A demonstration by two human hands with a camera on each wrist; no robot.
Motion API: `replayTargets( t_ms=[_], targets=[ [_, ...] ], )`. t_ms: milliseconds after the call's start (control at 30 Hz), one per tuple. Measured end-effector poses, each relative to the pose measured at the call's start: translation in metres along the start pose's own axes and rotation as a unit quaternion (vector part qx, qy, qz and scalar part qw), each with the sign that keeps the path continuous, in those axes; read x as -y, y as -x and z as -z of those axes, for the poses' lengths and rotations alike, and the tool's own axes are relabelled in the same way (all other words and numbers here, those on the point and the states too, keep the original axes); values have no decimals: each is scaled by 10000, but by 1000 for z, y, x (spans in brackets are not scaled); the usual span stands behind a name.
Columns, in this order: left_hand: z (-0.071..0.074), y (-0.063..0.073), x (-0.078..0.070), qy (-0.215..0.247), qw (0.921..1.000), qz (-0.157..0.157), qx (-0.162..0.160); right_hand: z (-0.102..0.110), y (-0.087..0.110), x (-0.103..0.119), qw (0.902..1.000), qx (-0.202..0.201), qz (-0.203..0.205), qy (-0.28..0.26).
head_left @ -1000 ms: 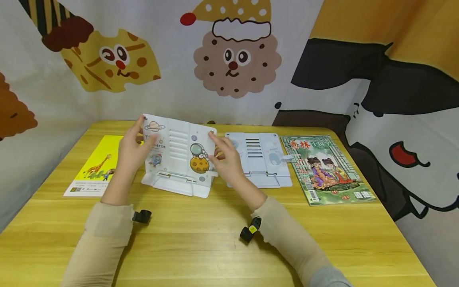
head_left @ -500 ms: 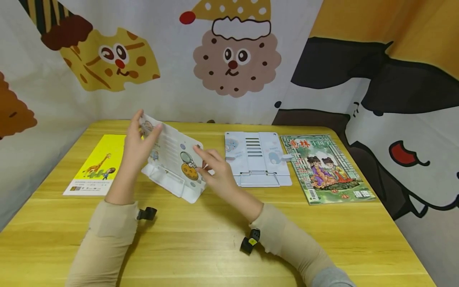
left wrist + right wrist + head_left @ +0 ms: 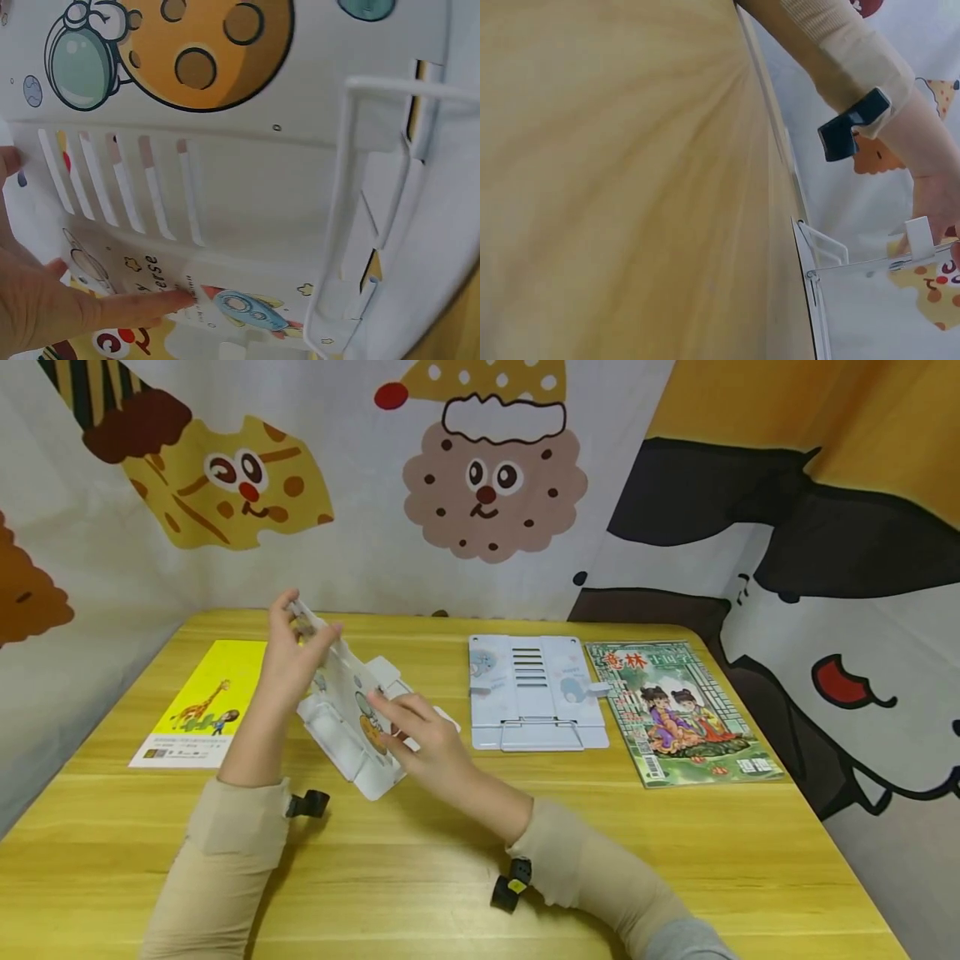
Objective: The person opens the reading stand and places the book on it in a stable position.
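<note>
A white metal book stand (image 3: 345,710) with a planet and astronaut print stands turned at an angle in the head view, left of the middle. My left hand (image 3: 292,664) grips its upper left corner, thumb on the printed face and fingers behind the edge. My right hand (image 3: 435,747) pinches its right edge between thumb and fingers. In the left wrist view, the printed panel (image 3: 255,180) shows slots and a wire page holder (image 3: 341,202); the left thumb lies across the front. The right wrist view shows the stand's edge (image 3: 810,289) only in part.
A second book stand (image 3: 540,693), pale blue and white, lies to the right. Beside it is a green magazine (image 3: 682,714). A yellow booklet (image 3: 202,706) lies at the left on the wooden table (image 3: 420,885). A printed curtain (image 3: 360,468) hangs behind.
The book stand has been turned: its right edge swung toward me and left, its face now at a steep angle. My right hand moved left and down with it; a back part shows.
</note>
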State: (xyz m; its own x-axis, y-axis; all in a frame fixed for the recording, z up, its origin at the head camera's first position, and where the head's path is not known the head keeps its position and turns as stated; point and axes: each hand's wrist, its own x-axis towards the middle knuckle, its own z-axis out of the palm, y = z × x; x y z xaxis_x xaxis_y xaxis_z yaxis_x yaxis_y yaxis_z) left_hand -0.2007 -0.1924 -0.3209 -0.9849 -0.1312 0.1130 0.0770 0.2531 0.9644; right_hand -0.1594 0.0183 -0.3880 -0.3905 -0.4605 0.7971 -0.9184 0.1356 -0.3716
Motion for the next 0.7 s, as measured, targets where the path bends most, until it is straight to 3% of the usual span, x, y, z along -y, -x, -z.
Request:
replayTargets(
  t_ms=[267,467,567,700],
  targets=[
    [6,2,1,602,9977,-30,318,1,-1,3,9984,205,438,-302],
    [6,-3,3,761,9958,-145,496,12,2,-7,9963,241,687,-456],
    [6,-6,4,788,9949,-187,606,19,8,-18,9978,82,415,-505],
    [9,-8,6,796,9937,-229,756,26,16,-33,9969,-21,-562,-549]
  ],
)
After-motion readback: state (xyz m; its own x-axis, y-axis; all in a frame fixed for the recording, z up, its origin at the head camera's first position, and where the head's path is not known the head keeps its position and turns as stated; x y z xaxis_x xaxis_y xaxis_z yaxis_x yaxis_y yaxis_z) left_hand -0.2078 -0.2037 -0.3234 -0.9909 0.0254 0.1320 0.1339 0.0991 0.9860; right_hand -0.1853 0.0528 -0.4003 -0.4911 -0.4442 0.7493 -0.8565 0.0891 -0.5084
